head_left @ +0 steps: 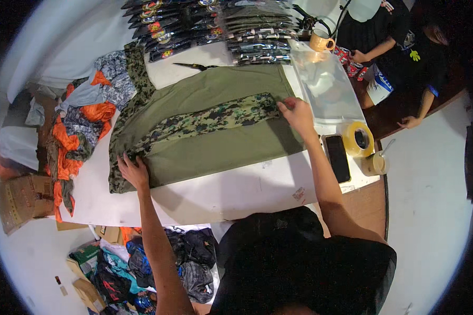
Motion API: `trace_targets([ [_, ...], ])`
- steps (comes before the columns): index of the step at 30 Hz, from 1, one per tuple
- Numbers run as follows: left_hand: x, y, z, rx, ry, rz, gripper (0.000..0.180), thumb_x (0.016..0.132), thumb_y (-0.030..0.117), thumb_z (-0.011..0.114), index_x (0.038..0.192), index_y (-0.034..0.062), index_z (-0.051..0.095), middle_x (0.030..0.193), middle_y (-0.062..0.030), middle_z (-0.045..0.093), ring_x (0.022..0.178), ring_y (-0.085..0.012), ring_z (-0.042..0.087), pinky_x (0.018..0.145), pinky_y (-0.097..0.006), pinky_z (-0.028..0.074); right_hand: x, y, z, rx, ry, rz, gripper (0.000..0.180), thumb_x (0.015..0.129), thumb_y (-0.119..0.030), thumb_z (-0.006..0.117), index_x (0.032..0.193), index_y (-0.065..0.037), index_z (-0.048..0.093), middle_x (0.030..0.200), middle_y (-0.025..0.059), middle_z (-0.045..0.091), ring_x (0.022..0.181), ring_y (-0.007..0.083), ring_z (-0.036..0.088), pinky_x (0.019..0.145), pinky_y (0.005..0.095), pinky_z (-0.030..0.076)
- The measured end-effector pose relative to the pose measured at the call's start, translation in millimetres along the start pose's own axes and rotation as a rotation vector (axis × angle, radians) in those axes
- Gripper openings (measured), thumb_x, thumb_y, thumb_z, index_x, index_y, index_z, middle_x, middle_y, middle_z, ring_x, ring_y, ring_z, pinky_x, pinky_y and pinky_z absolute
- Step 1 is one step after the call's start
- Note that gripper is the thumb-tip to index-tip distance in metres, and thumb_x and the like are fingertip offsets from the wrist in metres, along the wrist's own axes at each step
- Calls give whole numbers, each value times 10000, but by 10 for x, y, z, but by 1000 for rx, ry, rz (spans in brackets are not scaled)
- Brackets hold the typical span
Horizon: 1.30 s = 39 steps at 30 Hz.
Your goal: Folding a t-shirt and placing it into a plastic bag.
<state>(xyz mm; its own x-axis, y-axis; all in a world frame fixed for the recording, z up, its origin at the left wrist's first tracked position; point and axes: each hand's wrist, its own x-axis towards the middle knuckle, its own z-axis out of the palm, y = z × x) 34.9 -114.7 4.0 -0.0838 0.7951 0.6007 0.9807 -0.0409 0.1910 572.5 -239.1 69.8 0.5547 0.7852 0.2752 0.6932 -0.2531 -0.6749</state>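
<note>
An olive green long-sleeved shirt [210,152] lies flat on the white table [194,205]. One of its camouflage sleeves [210,119] is laid across the body, and the other [137,79] stretches toward the far left. My left hand [134,172] rests with fingers spread on the camouflage shoulder part at the shirt's near left. At the cuff of the crosswise sleeve, my right hand [298,116] has its thumb and fingers closed on the fabric edge. Black scissors [194,66] lie just beyond the shirt.
Stacked bagged garments [260,31] line the far edge. At right are clear plastic bags [326,86], a tape roll [359,138], a phone [337,158], a cup [374,164] and a mug [320,40]. Orange and camouflage clothes [97,111] heap at left. Two people stand far right.
</note>
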Motion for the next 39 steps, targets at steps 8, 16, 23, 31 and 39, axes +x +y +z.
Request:
trace_targets([
  [8, 421, -281, -100, 131, -294, 52, 521, 816, 185, 645, 1318, 140, 512, 1387, -163, 465, 1206, -387, 468, 962, -526, 415, 142, 143, 405, 46, -150, 47, 275, 784, -265, 712, 869, -4, 700, 813, 201, 689, 811, 318, 685, 726, 393, 527],
  [16, 713, -300, -371, 168, -304, 125, 213, 875, 150, 551, 1072, 105, 618, 1040, -96, 630, 1063, -313, 550, 919, -500, 394, 554, 34, 573, 701, -8, -106, 160, 926, -168, 657, 935, -47, 552, 713, -37, 505, 652, 59, 457, 556, 236, 361],
  [23, 410, -469, -703, -115, -38, 324, 170, 842, 68, 601, 1008, 62, 565, 996, -101, 616, 1025, -310, 550, 967, -453, 372, 395, -344, 147, 776, 201, -164, 161, 938, -165, 634, 1025, -48, 567, 801, -14, 558, 697, 43, 476, 599, 196, 372],
  [31, 139, -440, -796, -49, -279, 427, 372, 802, 67, 626, 1164, 71, 542, 1154, -112, 575, 1120, -321, 504, 1011, -466, 356, -92, 260, 70, 541, -34, 165, 359, 855, -209, 730, 1111, -8, 577, 859, 42, 624, 737, 92, 528, 628, 219, 413],
  [39, 269, -774, -586, 166, -286, 325, 444, 776, 57, 612, 1217, 97, 568, 1168, -118, 582, 1136, -344, 505, 1059, -506, 328, 101, 359, 335, 611, -217, 95, 202, 872, -37, 644, 1065, -1, 690, 949, 62, 690, 811, 115, 590, 732, 252, 459],
])
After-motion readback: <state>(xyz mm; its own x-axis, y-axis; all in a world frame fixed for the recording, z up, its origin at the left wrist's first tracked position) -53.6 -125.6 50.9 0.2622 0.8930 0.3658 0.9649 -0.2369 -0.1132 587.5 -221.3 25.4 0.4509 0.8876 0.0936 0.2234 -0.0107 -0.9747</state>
